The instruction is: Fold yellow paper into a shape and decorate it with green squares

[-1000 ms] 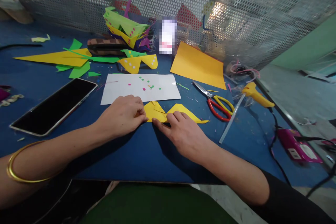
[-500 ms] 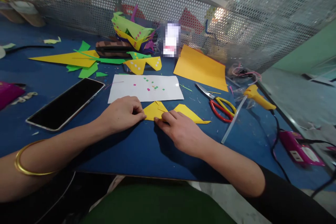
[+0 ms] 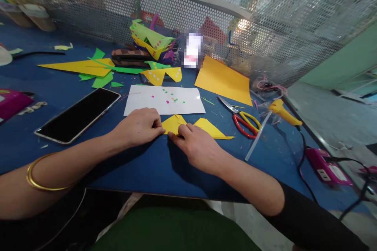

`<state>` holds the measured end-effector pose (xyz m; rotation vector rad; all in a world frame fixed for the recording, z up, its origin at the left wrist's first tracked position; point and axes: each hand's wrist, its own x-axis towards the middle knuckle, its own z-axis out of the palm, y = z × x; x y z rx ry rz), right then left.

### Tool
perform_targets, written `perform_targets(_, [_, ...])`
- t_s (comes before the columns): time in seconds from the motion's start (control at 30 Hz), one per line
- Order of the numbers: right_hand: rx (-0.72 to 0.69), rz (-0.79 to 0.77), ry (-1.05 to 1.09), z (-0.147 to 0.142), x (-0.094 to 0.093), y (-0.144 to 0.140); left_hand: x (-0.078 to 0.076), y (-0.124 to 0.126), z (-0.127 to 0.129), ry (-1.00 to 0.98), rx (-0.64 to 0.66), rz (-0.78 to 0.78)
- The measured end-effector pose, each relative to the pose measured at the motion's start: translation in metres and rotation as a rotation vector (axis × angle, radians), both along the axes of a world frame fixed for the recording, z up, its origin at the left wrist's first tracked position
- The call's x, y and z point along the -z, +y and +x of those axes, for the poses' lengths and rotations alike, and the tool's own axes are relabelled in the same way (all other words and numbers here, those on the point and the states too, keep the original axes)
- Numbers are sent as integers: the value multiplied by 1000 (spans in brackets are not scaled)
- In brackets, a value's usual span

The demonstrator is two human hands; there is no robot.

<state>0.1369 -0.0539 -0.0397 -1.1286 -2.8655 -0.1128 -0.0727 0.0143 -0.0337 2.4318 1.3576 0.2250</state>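
Observation:
A folded piece of yellow paper (image 3: 207,126) lies on the blue table near its front edge. At its left end, my left hand (image 3: 141,126) pinches the lower corner between thumb and finger. My right hand (image 3: 196,145) rests over the middle of the paper, fingers closed together and pressing along the lower edge; it covers part of the sheet. Just behind is a white sheet (image 3: 141,102) with small green and pink paper bits. Scissors (image 3: 246,125) with red and yellow handles lie right of the yellow paper.
A glue gun (image 3: 284,113) with a clear stick lies at the right, near a magenta power socket (image 3: 326,168). A dark phone (image 3: 78,115) lies left. Behind are an orange sheet (image 3: 224,80), a yellow dotted paper mask (image 3: 159,76), green scraps (image 3: 103,80) and a perforated metal screen (image 3: 182,2).
My right hand has slid a little left along the paper's lower edge, closer to my left hand. My left hand keeps its pinch. The view has shifted slightly.

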Motion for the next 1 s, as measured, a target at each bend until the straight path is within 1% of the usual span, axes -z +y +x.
perform_targets(0.1, [-7, -39, 15, -4, -2, 2, -2, -1, -3, -33, -70, -60])
perform_targets(0.2, [-25, -34, 29, -3, -1, 2, -5, -2, -5, -47, -100, -109])
perform_targets(0.4, [-37, -22, 33, -3, 1, 0, -10, -2, -4, 64, -71, -49])
perform_targets(0.57, [-38, -25, 35, -3, 1, -1, -11, -1, -8, 16, -66, -97])
perform_targets(0.67, [-43, -21, 42, -4, 2, -1, -13, -1, -11, 24, -83, -113])
perform_targets(0.9, [-47, -7, 21, -4, 3, -2, -11, -2, -16, 59, -84, -16])
perform_targets(1.0, [-43, -24, 22, -3, 2, -2, -9, 0, -19, 30, -73, -16])
